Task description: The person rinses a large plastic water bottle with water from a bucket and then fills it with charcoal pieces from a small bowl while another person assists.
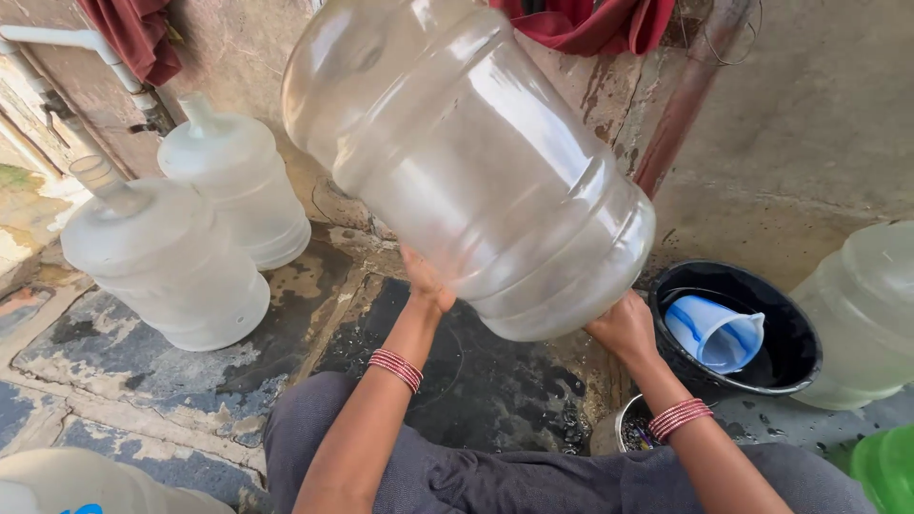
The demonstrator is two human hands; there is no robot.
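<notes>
1. A large clear plastic water jug [466,162] is held up in the air, tilted, with its base toward the camera and its upper end out of view at the top of the picture.
2. The jug is gripped from below at its base: the left hand [424,281] is pressed against the underside, and the right hand [624,328] is cupped around the lower rim. Both hands are closed on the jug.
3. Pink bangles [395,368] are worn on the left wrist, and a like set [679,417] on the right.
4. Beneath the jug, a wet dark stone floor [476,390] is seen, with grey-clad knees at the bottom edge.
5. Just right of the right hand, a black tub [800,366] is set on the floor, with a pale blue jug [714,333] lying inside it.
6. A further frosted water jug [862,314] is stood beside the tub at the right edge.
7. Two frosted water jugs, one nearer [162,262] and one behind it [233,181], are stood well apart from the hands at the left, by a stained wall [809,124].
</notes>
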